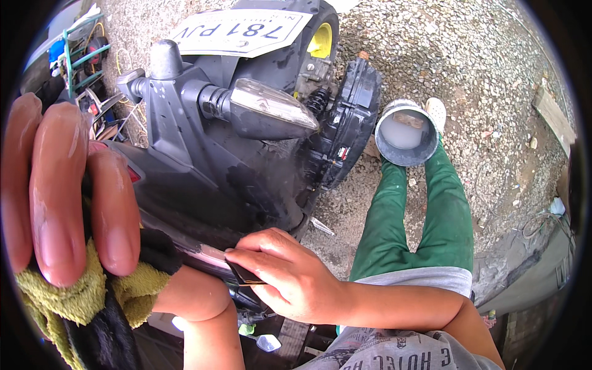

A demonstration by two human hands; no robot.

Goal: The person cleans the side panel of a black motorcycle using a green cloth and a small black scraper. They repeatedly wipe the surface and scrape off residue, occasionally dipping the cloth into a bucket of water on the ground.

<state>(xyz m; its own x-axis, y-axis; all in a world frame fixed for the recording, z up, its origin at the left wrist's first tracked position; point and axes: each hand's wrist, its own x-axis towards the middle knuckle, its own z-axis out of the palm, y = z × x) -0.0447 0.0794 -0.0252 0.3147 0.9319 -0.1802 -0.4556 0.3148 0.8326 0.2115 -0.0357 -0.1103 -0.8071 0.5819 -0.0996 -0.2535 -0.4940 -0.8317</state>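
Note:
My left hand (58, 197), large at the left and close to the camera, has its wet fingers curled over a yellow-green and black cloth (77, 293). In my right hand (293, 271) a small folded dark sheet with a tan edge, like sandpaper (245, 275), is pinched between thumb and fingers. It rests at the edge of the motorcycle's dark tail panel (179, 191), beside a pale, pinkish scuffed patch (211, 254). The fingertips of the right hand touch that patch or lie just over it; I cannot tell which.
Beyond the panel are a clear-lensed turn signal (271, 105), a license plate (246, 31) and the rear wheel (320, 40). A bucket of cloudy water (404, 135) stands on gravel by my feet. A wooden board (553, 117) lies far right. A teal rack (83, 52) holds clutter far left.

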